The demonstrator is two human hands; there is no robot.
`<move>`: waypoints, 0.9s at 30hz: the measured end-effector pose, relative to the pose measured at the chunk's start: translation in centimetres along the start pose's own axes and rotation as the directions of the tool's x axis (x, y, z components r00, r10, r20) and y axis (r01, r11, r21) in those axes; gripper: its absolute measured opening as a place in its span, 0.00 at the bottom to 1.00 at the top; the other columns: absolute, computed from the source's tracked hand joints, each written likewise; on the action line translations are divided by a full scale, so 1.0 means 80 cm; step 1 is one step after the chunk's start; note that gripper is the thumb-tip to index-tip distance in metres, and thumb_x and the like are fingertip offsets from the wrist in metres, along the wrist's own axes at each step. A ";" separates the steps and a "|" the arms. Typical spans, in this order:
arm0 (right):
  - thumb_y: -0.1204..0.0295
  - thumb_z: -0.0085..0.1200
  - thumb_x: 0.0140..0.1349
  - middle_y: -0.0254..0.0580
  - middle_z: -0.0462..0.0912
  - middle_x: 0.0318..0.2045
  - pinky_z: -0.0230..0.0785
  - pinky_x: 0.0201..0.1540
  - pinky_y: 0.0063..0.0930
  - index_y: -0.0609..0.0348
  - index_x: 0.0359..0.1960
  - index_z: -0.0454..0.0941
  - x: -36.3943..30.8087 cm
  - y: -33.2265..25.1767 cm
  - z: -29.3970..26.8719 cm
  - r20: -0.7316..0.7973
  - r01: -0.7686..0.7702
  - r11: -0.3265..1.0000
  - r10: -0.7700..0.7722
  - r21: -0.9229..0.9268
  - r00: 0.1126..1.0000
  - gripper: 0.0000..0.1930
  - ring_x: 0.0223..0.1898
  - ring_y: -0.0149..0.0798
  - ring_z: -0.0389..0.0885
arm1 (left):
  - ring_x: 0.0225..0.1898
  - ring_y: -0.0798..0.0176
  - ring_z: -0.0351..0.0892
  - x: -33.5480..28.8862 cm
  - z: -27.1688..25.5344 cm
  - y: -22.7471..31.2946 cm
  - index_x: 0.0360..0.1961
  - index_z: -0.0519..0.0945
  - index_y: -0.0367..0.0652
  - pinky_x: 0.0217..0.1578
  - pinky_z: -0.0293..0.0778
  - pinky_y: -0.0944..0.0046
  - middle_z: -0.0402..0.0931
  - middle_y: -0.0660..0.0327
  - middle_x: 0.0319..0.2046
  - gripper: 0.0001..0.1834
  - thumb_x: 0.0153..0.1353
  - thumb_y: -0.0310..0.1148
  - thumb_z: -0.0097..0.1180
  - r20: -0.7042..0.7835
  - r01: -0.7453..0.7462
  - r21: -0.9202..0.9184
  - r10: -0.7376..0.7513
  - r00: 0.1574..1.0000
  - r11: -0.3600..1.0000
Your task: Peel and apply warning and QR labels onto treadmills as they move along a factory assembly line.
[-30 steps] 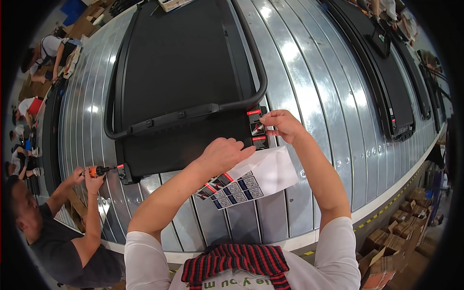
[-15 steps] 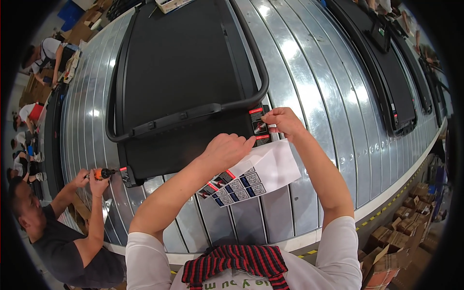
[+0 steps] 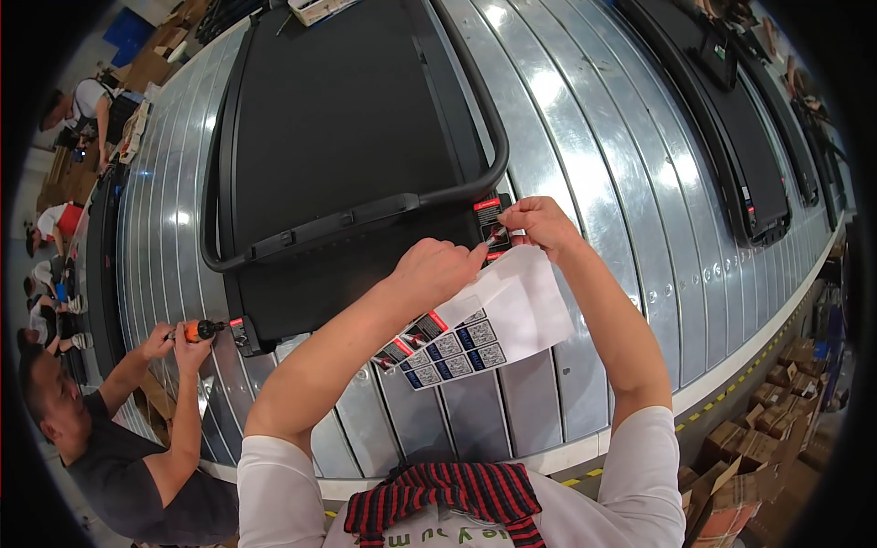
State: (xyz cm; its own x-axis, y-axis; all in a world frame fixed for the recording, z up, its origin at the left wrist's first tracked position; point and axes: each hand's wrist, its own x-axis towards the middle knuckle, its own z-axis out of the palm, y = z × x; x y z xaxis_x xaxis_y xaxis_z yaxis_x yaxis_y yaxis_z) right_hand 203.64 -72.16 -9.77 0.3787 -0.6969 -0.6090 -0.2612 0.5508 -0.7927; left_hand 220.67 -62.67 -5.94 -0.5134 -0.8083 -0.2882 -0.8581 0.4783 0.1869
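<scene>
A large black treadmill (image 3: 338,137) lies flat on a ribbed metal conveyor (image 3: 585,164). At its near right corner a small red, white and black sticker (image 3: 491,222) sits under my fingertips. My right hand (image 3: 539,224) pinches the sticker's right edge. My left hand (image 3: 440,270) presses a finger at its lower left and also holds a white backing sheet (image 3: 489,320) with rows of similar stickers, hanging over the conveyor.
A person at the lower left holds an orange power screwdriver (image 3: 196,330) against the treadmill's near left corner. More black treadmills (image 3: 731,119) lie further right on the conveyor. Cardboard boxes (image 3: 758,447) stand below the conveyor's edge at lower right. Other people work at far left.
My hands have stayed at the treadmill corner, fingers shifting slightly over the sticker. The person at the left keeps the screwdriver at the other corner.
</scene>
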 end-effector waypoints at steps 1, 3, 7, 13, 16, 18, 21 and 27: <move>0.76 0.55 0.51 0.37 0.76 0.25 0.68 0.27 0.20 0.63 0.27 0.74 0.000 0.000 0.001 -0.016 0.002 1.000 -0.002 -0.005 1.000 0.04 0.26 0.29 0.74 | 0.29 0.58 0.76 0.001 -0.001 0.000 0.49 0.67 0.39 0.26 0.72 0.60 0.75 0.60 0.24 0.23 0.54 0.39 0.50 0.001 0.000 0.001 0.000 1.000 1.000; 0.76 0.55 0.50 0.37 0.76 0.25 0.68 0.26 0.20 0.63 0.26 0.74 0.001 0.002 0.003 -0.029 0.008 1.000 -0.009 -0.012 1.000 0.04 0.25 0.29 0.74 | 0.30 0.57 0.76 0.002 -0.002 -0.001 0.50 0.66 0.41 0.27 0.71 0.60 0.75 0.59 0.25 0.23 0.55 0.39 0.49 0.054 0.007 -0.025 -0.005 0.999 1.000; 0.75 0.56 0.48 0.39 0.76 0.21 0.61 0.21 0.22 0.65 0.24 0.75 -0.004 0.004 0.011 -0.099 0.071 0.997 -0.073 -0.020 0.992 0.06 0.20 0.29 0.70 | 0.23 0.59 0.77 0.000 0.005 -0.004 0.44 0.69 0.37 0.21 0.70 0.61 0.74 0.60 0.18 0.17 0.54 0.34 0.49 -0.093 -0.065 -0.029 0.062 0.994 0.997; 0.68 0.58 0.48 0.48 0.77 0.23 0.66 0.27 0.31 0.65 0.25 0.73 -0.005 0.009 0.012 -0.057 0.297 0.715 -0.425 -0.633 0.903 0.11 0.24 0.42 0.76 | 0.32 0.57 0.76 0.004 0.007 -0.003 0.52 0.64 0.43 0.29 0.71 0.58 0.75 0.58 0.26 0.22 0.57 0.38 0.46 0.071 0.015 -0.069 -0.010 0.997 0.998; 0.57 0.62 0.44 0.51 0.77 0.28 0.68 0.33 0.34 0.63 0.29 0.71 -0.018 -0.017 0.023 -0.110 0.072 0.290 -0.566 -0.954 0.817 0.22 0.32 0.48 0.77 | 0.32 0.57 0.76 0.005 0.011 -0.003 0.52 0.65 0.43 0.29 0.71 0.57 0.75 0.58 0.27 0.22 0.57 0.38 0.46 0.034 0.002 -0.075 0.001 0.999 0.997; 0.53 0.63 0.40 0.51 0.77 0.30 0.68 0.34 0.35 0.63 0.30 0.70 -0.013 -0.013 0.023 -0.100 0.100 0.339 -0.525 -0.936 0.845 0.26 0.34 0.48 0.76 | 0.32 0.57 0.77 0.000 0.013 -0.004 0.51 0.66 0.44 0.29 0.72 0.58 0.75 0.58 0.28 0.20 0.56 0.35 0.45 0.031 0.040 -0.034 -0.039 0.999 0.999; 0.48 0.65 0.36 0.51 0.78 0.29 0.68 0.37 0.35 0.63 0.31 0.70 0.006 0.003 0.029 -0.094 0.158 0.498 -0.444 -0.852 0.891 0.31 0.35 0.47 0.77 | 0.32 0.57 0.77 -0.035 0.015 -0.002 0.45 0.70 0.44 0.28 0.73 0.59 0.75 0.59 0.28 0.16 0.54 0.32 0.44 -0.133 0.080 -0.004 -0.080 0.988 0.997; 0.45 0.57 0.43 0.51 0.79 0.26 0.66 0.37 0.35 0.66 0.32 0.75 0.007 0.029 0.027 -0.207 0.244 0.674 -0.515 -0.697 0.832 0.30 0.34 0.47 0.78 | 0.32 0.57 0.75 -0.198 0.027 0.072 0.33 0.71 0.46 0.27 0.73 0.59 0.73 0.61 0.28 0.09 0.49 0.30 0.46 -0.263 -0.009 -0.142 -0.029 0.964 0.990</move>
State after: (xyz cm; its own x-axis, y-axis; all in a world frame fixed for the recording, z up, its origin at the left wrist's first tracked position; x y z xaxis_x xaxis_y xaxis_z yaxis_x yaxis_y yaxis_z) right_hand 205.14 -70.27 -11.87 0.2660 -0.9584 -0.1036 -0.7023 -0.1190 -0.7018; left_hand 223.86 -46.36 -2.36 -0.4670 -0.8835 -0.0362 -0.8427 0.4323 0.3208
